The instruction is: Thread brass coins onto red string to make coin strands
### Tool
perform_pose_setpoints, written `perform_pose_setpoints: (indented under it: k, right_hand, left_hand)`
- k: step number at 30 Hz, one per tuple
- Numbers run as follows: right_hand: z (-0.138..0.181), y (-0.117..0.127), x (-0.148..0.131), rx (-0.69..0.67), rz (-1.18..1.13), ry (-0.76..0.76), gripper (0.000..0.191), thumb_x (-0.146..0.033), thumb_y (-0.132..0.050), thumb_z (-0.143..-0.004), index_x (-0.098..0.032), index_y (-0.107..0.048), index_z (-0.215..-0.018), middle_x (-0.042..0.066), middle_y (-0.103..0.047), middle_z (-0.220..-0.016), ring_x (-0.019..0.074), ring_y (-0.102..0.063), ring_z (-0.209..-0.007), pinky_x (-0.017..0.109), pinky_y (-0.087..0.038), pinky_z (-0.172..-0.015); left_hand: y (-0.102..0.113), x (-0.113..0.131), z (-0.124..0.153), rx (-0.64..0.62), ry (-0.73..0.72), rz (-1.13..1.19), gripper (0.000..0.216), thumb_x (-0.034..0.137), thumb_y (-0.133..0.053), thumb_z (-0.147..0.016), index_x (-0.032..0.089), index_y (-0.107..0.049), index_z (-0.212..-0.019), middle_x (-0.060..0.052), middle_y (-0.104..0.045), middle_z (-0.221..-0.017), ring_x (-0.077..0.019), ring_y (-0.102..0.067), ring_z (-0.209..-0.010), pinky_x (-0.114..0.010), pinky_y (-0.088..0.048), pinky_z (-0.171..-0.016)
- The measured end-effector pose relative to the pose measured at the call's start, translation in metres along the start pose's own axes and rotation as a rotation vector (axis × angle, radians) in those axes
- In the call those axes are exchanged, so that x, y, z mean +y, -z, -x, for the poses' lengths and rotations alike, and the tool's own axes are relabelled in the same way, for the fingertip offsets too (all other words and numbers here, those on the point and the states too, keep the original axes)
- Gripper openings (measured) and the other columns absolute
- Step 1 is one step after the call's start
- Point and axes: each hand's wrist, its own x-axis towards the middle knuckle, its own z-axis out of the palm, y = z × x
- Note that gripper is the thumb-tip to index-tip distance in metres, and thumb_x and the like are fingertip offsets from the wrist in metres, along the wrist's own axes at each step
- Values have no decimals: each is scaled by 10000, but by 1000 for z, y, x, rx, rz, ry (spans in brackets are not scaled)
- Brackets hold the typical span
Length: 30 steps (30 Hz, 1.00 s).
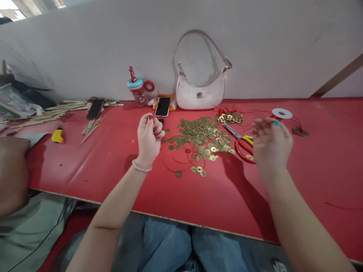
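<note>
My left hand (150, 136) is raised left of the coin pile, its fingers curled and the thumb pressed to the forefinger. What it pinches, if anything, is too small to make out. Over the right side of the table, my right hand (272, 145) is smeared by motion, with its fingers bent, beside the scissors (245, 150) with red and yellow handles. Between the hands lie many brass-coloured coins with holes (200, 130). Thin red cord (181, 170) loops over the front of the pile, around a few loose coins.
A white spool (281, 113) and a bunch of corded coins (300, 131) lie at right. Behind the pile stand a white handbag (200, 92), a phone (163, 107) and a cup (140, 94). Wooden strips (53, 115) and a yellow cutter (58, 135) lie left, near another person's arm (13, 173).
</note>
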Motion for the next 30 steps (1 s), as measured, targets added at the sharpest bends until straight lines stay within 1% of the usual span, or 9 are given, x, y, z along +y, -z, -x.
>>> perform_pose_setpoints:
  k: [5,8,10,14,17,18,22,27,30]
  right_hand:
    - [-19,41,-25,59,-155,-42,306,-211,-372,-817,-247,-657,-711,36,-671,-905,112,-596,-717,340,-325,-550]
    - [-23,68,-43,88,-158,-67,401,-176,-316,-831,-266,-680,-687,-15,-665,-710,-11,-361,-406,362,-137,-469]
    - [-22,79,-57,95,-133,-101,409,-188,-303,-848,-275,-680,-713,-25,-609,-594,-18,-229,-365,366,-44,-482]
    - [-12,75,-77,123,-24,-96,251,-269,-425,-819,-271,-655,-718,-35,-382,-446,10,-214,-371,344,-28,-478]
    - [-2,52,-73,76,105,-237,25,-239,-614,-651,-217,-612,-662,-65,-302,-444,29,-258,-387,291,-106,-435]
    - [1,43,-68,11,165,-198,98,-230,-638,-619,-210,-615,-713,-63,-345,-467,39,-279,-408,274,-131,-435]
    - [17,5,-32,-498,668,-278,190,-274,-602,-642,-184,-637,-806,-35,-478,-524,82,-386,-465,244,-252,-460]
    - [37,-21,15,-832,1073,-102,187,-262,-555,-693,-192,-644,-842,6,-586,-618,120,-492,-547,230,-307,-505]
    - [49,-23,27,-923,1168,-6,197,-282,-551,-715,-236,-621,-893,3,-612,-666,128,-518,-570,219,-298,-499]
  left_hand:
    - [4,49,-3,62,34,-6,117,179,-448,-861,226,-530,-792,48,-277,-551,-38,-271,-396,-133,-216,-318]
    - [11,71,-1,79,45,43,213,172,-379,-891,219,-527,-746,38,-247,-555,-42,-244,-405,-121,-196,-310]
    - [14,81,2,80,59,43,231,198,-365,-899,209,-534,-742,35,-254,-563,-40,-236,-411,-118,-192,-314]
    - [11,84,12,38,181,51,223,193,-373,-887,169,-550,-754,33,-308,-582,-26,-260,-429,-113,-211,-340]
    - [2,63,18,-84,361,77,156,133,-422,-829,127,-572,-788,26,-375,-606,-22,-327,-463,-124,-269,-382]
    - [0,50,19,-121,388,45,149,120,-436,-806,113,-585,-812,22,-402,-613,-22,-346,-470,-129,-279,-392]
    - [-7,-12,23,-252,360,-189,223,91,-446,-772,110,-594,-938,6,-510,-697,-21,-433,-539,-137,-360,-502]
    - [-7,-66,36,-454,311,-493,302,125,-456,-782,118,-486,-1083,-17,-614,-716,-68,-546,-568,-197,-433,-589]
    - [-1,-78,43,-476,296,-589,198,183,-504,-767,131,-504,-958,-9,-629,-670,-75,-551,-508,-203,-439,-552]
